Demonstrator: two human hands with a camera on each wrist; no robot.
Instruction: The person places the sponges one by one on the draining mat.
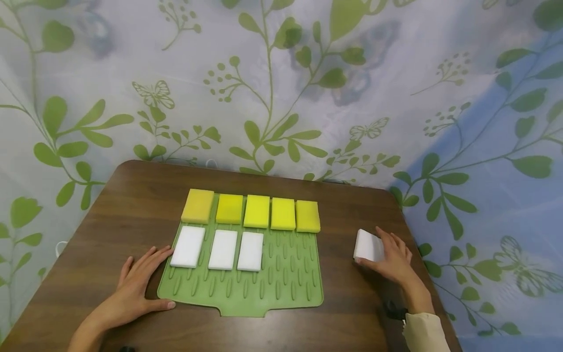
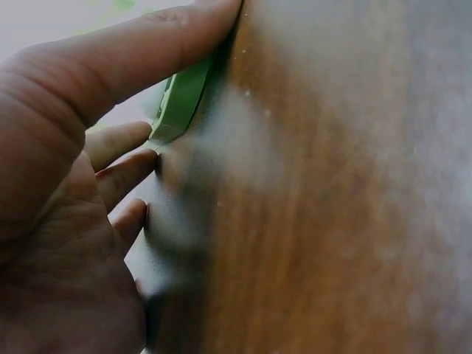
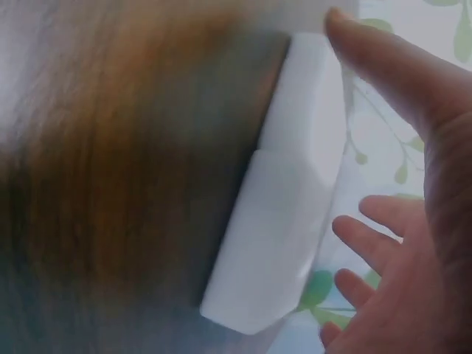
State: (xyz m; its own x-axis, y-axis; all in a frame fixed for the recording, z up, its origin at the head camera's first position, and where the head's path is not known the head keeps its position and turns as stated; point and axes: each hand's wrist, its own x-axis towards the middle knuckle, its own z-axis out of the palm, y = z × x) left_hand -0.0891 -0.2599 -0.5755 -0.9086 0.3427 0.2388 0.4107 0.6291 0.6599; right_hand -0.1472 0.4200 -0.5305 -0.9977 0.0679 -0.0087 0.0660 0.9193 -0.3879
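Observation:
My left hand [image 1: 132, 293] lies at the left edge of a green ridged mat [image 1: 242, 303], fingers spread and thumb along its lower corner. In the left wrist view the thumb reaches over the mat's green edge [image 2: 181, 103]. Over at the right of the table, my right hand [image 1: 391, 256] spans white sponge blocks [image 1: 369, 246], with thumb and fingers spread apart. Two white blocks [image 3: 273, 228] show end to end in the right wrist view, the thumb near the far one and the other fingers off to the side. Three white blocks [image 1: 223, 250] form a row on the mat.
Along the mat's back edge stands a row of several yellow sponges [image 1: 257, 211]. Beyond the brown wooden table [image 1: 343, 293] hangs a leaf-patterned curtain [image 1: 272, 88], close to its back and right edges.

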